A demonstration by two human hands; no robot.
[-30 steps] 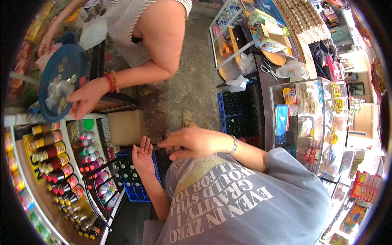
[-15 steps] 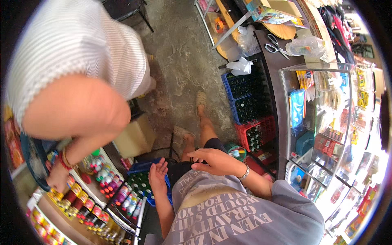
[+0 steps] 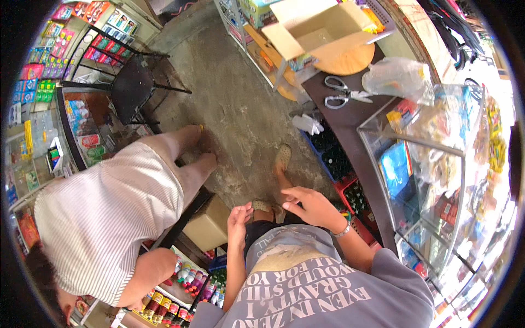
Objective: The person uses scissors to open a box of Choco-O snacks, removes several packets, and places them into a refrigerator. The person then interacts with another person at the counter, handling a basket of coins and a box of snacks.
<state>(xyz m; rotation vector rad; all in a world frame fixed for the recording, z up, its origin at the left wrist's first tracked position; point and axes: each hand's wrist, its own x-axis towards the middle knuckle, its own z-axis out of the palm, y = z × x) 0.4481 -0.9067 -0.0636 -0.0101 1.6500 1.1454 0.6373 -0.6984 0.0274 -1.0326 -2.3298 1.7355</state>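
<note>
In front of my waist, my left hand (image 3: 239, 224) is raised with its fingers loosely bent and nothing in it. My right hand (image 3: 314, 208), a metal watch (image 3: 343, 228) on its wrist, is held palm inward with the fingers stretched and the thumb apart, also holding nothing. The two hands do not touch each other. Below them show my sandals (image 3: 282, 158) on the concrete floor. To my left, another person in a striped top (image 3: 115, 202) bends toward shelves of bottles (image 3: 158, 306).
A dark counter (image 3: 350, 123) on the right carries scissors (image 3: 345, 94), an open cardboard box (image 3: 317, 33), a plastic bag (image 3: 399, 79) and a glass display case (image 3: 415, 180). Bottle crates (image 3: 336, 158) stand beneath it. A black chair (image 3: 131, 90) is at the far left, a carton (image 3: 208, 224) nearer.
My view has shifted, bringing the chair and left shelves into sight. The other person bends lower, farther left. Both my hands stay empty; the left one's fingers are more curled.
</note>
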